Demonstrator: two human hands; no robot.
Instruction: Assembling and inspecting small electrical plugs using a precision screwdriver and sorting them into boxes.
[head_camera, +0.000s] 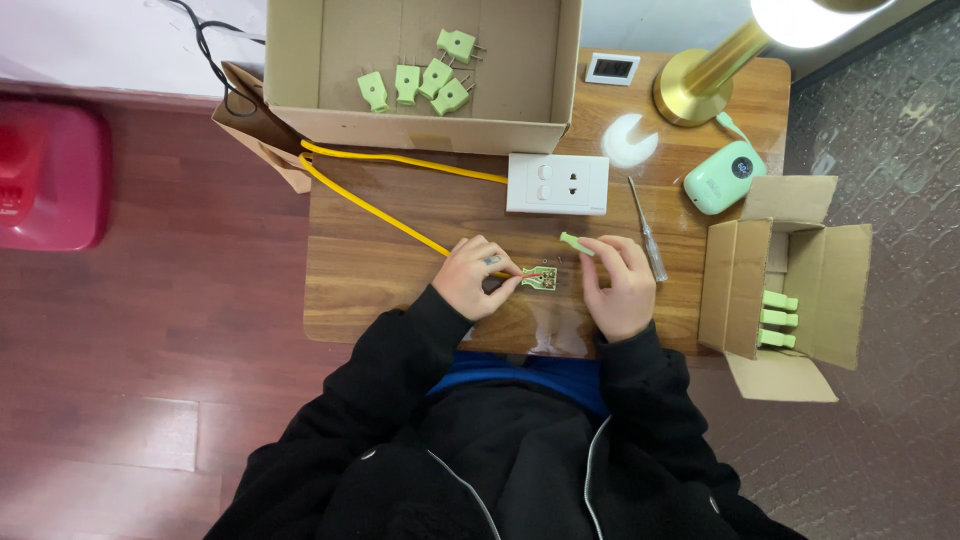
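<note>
- The left hand (478, 277) pinched the open plug base (538, 277) and yellow cable (380, 210) end, at table (400, 270) centre.
- The right hand (618, 285) gripped the green cover (575, 243), lying at one o'clock from the base, long axis ten-to-four.

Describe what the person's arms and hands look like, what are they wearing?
Both arms are covered by long black sleeves of a dark jacket with thin pale piping down the front, open over a blue garment. The left hand and right hand are bare, with no gloves. The left hand has a small dark mark or ring on one finger; it is too small to tell which.
</note>
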